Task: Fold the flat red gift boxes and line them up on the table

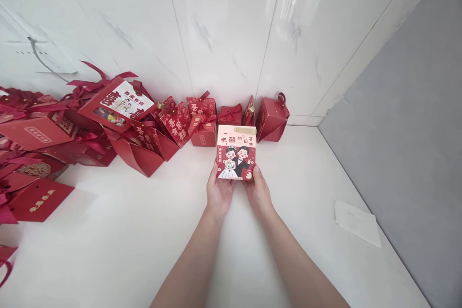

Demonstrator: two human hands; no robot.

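Note:
Between my two hands I hold a red and pink wedding favor box [236, 156] with a cartoon bride and groom on its front. My left hand [219, 192] grips its lower left corner, thumb along the side. At the lower right corner my right hand [259, 192] does the same. The fingers of both hands are partly hidden beneath the box. Just behind it stand a small red box with a ribbon bow [230, 114] and, to the right, a dark red box with a ribbon loop [273, 118].
Several red gift boxes [144, 154] with ribbons crowd the left side, some leaning on each other. A marbled tile wall [224, 24] rises behind the white surface [151, 231]. On the right lies a white flat piece [357, 223] near the grey side [407, 130].

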